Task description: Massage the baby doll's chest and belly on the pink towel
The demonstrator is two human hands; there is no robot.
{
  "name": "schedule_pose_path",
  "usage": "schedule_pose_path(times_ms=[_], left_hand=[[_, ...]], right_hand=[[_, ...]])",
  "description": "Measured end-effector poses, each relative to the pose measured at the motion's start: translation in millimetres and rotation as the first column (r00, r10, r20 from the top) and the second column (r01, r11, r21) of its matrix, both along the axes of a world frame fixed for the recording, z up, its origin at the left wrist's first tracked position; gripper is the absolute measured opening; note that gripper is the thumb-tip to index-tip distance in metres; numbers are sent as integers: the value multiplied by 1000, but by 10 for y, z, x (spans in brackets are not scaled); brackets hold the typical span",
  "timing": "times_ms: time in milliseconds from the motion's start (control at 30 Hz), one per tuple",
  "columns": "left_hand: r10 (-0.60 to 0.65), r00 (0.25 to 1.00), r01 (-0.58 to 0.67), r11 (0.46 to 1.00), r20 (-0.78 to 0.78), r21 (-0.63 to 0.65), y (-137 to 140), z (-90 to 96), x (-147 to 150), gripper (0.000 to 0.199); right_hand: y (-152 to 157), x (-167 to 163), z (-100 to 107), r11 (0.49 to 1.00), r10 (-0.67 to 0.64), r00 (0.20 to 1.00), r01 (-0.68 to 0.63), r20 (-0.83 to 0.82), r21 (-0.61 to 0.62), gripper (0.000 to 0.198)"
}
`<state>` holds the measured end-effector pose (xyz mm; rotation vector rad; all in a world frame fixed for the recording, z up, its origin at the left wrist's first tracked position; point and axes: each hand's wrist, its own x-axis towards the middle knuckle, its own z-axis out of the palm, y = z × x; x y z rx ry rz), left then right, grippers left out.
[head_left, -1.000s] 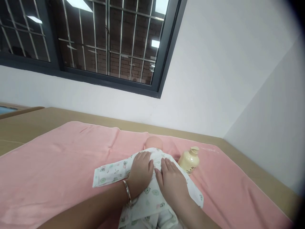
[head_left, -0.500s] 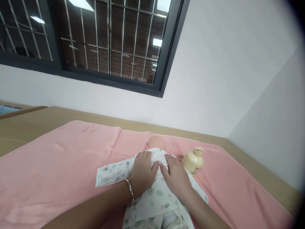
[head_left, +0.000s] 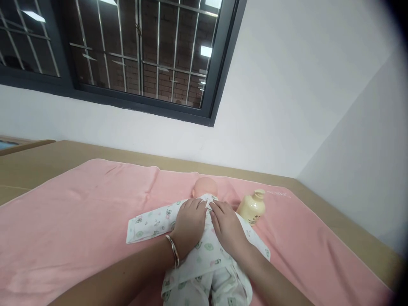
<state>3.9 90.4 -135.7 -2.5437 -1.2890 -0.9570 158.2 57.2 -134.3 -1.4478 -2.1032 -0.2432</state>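
A doll lies on a pink blanket, its bald head (head_left: 205,187) pointing away from me. It wears a white baby shirt (head_left: 204,250) with small green and pink prints, one sleeve stretched out to the left and the other down to the right. My left hand (head_left: 190,219), a bangle on its wrist, has its fingers closed at the shirt's neckline; its thumb is hidden. Beside it, my right hand (head_left: 226,225) has its fingers bent together on the same neckline, where the cloth is gathered. Printed pants (head_left: 204,289) show below the shirt hem.
A pale yellow pump bottle (head_left: 252,208) stands on the blanket just right of the doll. The pink blanket (head_left: 105,204) covers most of the wooden surface (head_left: 76,153). Behind it rises a white wall (head_left: 274,85) with a dark-framed, barred window (head_left: 140,55).
Both hands have drawn closer together at the neckline, their fingers going from spread flat to bent inward. The view has shifted slightly, and more of the pants shows.
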Motion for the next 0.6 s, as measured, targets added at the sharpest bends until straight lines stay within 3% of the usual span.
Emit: schedule_pose_path(times_ms=[200,267,467,600], left_hand=[[149,988,-148,989,-41,20,-23,17,-21,19],[158,987,-158,987,-21,0,13,12,-31,19],[31,999,-31,999,-8,-29,75,1,-38,21],[91,991,-86,995,-95,54,-14,22,-12,25]], right_hand=[[-144,-117,104,969,-226,970,234,93,-83,33],[-96,-59,88,970,-210,973,219,91,-104,35],[73,159,63,982,17,995,2,97,-191,47],[-18,49,117,991,-21,982,46,190,-126,43]])
